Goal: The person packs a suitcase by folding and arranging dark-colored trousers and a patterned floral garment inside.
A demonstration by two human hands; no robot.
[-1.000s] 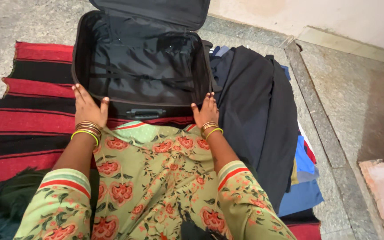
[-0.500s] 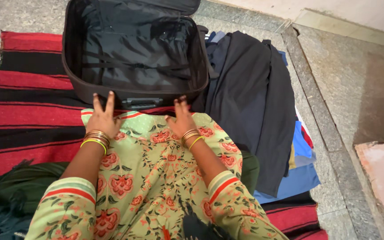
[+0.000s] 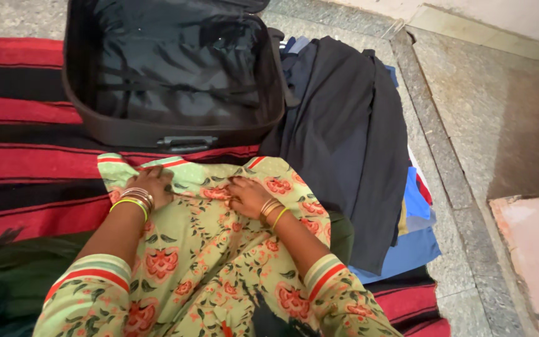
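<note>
Currently nothing is packed: the black suitcase [image 3: 176, 75] lies open with only its crossed straps showing inside, lid hinged back out of frame.

Left hand [image 3: 151, 187] rests flat on the green floral garment [image 3: 219, 249], fingers curled at the cloth near its striped hem; grip looks loosely pinched on the fabric, not clenched. Right hand [image 3: 244, 195] sits just beside it on the same cloth, fingers bent in, apparently gathering a fold. Hard to tell how firm either pinch is. Both wrists carry bangles.

Garment lies over the lap, directly under both grips, its top edge just short of the suitcase's front wall and handle.

Judgement: early stage. Suitcase opened and positioned; the green piece is in hand but neither folded nor inside. Everything else is untouched.

Right of the right-hand grip: a stack of clothes [image 3: 350, 143], a dark navy piece on top, blue layers and a bit of red and white at the lower edge. All of it sits on a red and black striped rug [image 3: 26, 168] over stone floor [image 3: 500, 125].

Packages, labels, signs: none visible. No tag readable on the suitcase.
</note>
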